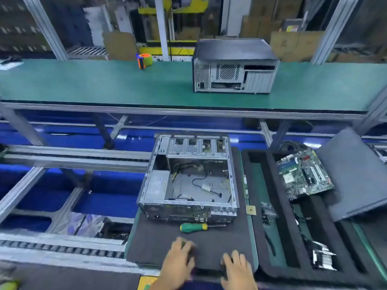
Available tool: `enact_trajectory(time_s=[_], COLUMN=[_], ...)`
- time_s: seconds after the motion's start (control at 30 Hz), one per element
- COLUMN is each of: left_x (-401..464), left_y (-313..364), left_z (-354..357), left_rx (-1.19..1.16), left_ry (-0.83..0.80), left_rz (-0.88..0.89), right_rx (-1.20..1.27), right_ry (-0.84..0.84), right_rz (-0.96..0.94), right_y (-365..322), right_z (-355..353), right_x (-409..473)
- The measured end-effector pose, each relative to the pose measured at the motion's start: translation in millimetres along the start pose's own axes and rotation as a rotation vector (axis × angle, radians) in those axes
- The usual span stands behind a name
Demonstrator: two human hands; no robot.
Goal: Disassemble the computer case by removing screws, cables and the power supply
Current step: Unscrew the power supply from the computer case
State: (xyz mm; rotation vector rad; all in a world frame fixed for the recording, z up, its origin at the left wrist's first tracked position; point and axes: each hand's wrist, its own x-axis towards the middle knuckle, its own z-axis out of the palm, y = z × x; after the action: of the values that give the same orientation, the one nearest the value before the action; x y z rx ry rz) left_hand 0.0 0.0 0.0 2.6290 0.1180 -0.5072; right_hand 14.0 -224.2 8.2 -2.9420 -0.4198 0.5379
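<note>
With the open grey metal computer case on the dark foam mat, motherboard out but silver power supply and cables inside, both hands, left hand and right hand, rest spread on the mat's near edge holding nothing, so the next move is probably taking the green-and-yellow-handled screwdriver lying just before the case.

open computer case: bare sheet metal, dull grey, with a perforated steel frame. work mat beneath it: dark, matt, soft-looking foam or felt; screwdriver with glossy green-and-yellow plastic handle and metal shaft. motherboard: green circuit board, slightly shiny; upper bench top: smooth matt green surface; closed case: matt dark lid, perforated metal rear.
</note>
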Motion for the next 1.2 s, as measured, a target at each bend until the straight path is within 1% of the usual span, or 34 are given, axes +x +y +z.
enact_trajectory(time_s=[0.03, 0.07, 0.13, 0.27, 0.37, 0.47, 0.53, 0.63, 0.7, 0.77, 0.83, 0.87, 0.9, 0.93, 1.0, 1.07, 1.2], left_x=[8, 12, 27, 43, 50, 50, 49, 46, 41, 36, 29, 24, 19, 13, 1, -9, -24], left_y=[-4, -3, -6, -10, -9, -6, -5, -5, -6, -7, -7, -6, -6, -6, -6, -5, -4], left_z=[-9, -22, -41, -57, -62, -58, -58, -58, -58, -59, -58, -57, -56, -53, -47, -45, -47], left_rx=[0.043, 0.111, 0.141, 0.128, 0.156, 0.181, 0.161, 0.109, -0.007, -0.204, -0.445, -0.551, -0.637, -0.709, -0.841, -0.932, -0.935], left_ry=[0.053, 0.070, 0.068, -0.049, -0.041, -0.035, -0.056, -0.070, -0.088, -0.152, -0.250, -0.301, -0.343, -0.374, -0.397, -0.396, -0.441], left_rz=[0.064, 0.063, 0.077, 0.076, 0.086, 0.047, 0.018, 0.054, 0.061, -0.015, -0.117, -0.161, -0.193, -0.215, -0.249, -0.267, -0.187], right_rx=[0.033, 0.033, 0.023, 0.040, 0.038, 0.047, 0.099, 0.314, 0.452, 0.621, 0.943, 1.148, 1.334, 1.461, 1.561, 1.564, 1.479], right_ry=[-0.108, -0.125, -0.098, -0.094, -0.138, -0.182, -0.193, -0.172, -0.145, -0.120, -0.141, -0.160, -0.177, -0.187, -0.205, -0.181, -0.137], right_rz=[0.029, 0.054, 0.098, 0.128, 0.171, 0.246, 0.296, 0.404, 0.437, 0.468, 0.534, 0.584, 0.623, 0.651, 0.687, 0.711, 0.718], right_y=[-2, -8, -13, -19, -25, -33, -40, -52, -63, -76, -93, -101, -107, -111, -118, -124, -130], right_z=[1, -1, 1, 4, 4, 3, 2, -4, -6, -8, -15, -20, -24, -28, -30, -31, -24], right_x=[0, -1, -3, -3, 3, 10, 14, 14, 13, 13, 14, 14, 16, 17, 17, 16, 10])
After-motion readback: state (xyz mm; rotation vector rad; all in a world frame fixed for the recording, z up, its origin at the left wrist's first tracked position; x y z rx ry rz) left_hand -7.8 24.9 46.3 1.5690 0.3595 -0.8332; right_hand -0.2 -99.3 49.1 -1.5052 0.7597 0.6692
